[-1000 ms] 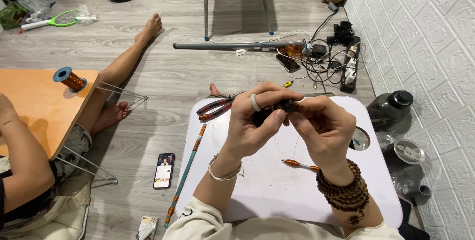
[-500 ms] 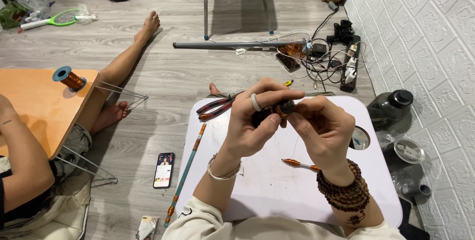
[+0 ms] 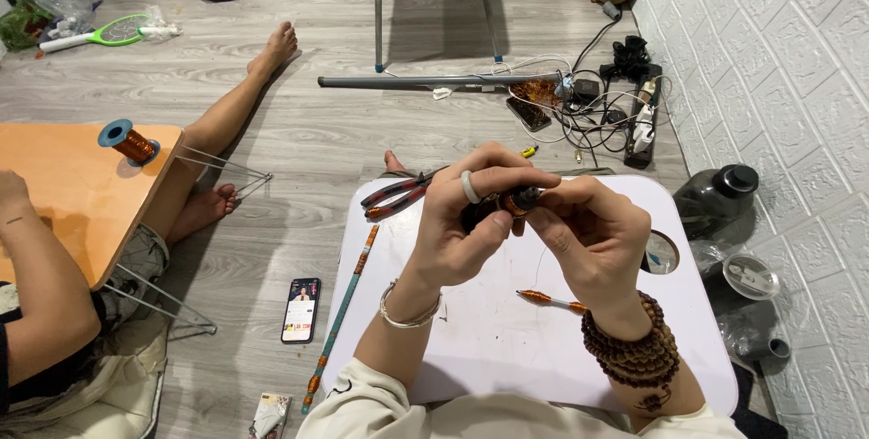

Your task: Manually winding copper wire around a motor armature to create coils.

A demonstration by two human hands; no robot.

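Above a small white table [image 3: 507, 348], my left hand [image 3: 475, 217] and my right hand [image 3: 593, 235] meet around a small dark cylindrical part wound with copper-coloured wire [image 3: 518, 201]. Both hands pinch it between fingertips; a thin wire hangs from it towards the table. My left hand wears a white ring and a metal bracelet, my right wrist a brown bead bracelet. Red-handled pliers [image 3: 394, 196] lie on the table's far left corner. A thin rod with orange wrapping [image 3: 552, 300] lies on the table under my right hand.
Another person sits at left beside an orange table [image 3: 63, 204] bearing a copper wire spool [image 3: 131, 142]. A phone [image 3: 300, 310] and a long thin rod [image 3: 342, 312] lie on the floor. Cables and a power strip [image 3: 634, 122] are at the far right, and a dark jug [image 3: 715, 199] by the wall.
My hands stay in the same place; the fingers have shifted slightly on the wound part. Nothing else has moved.
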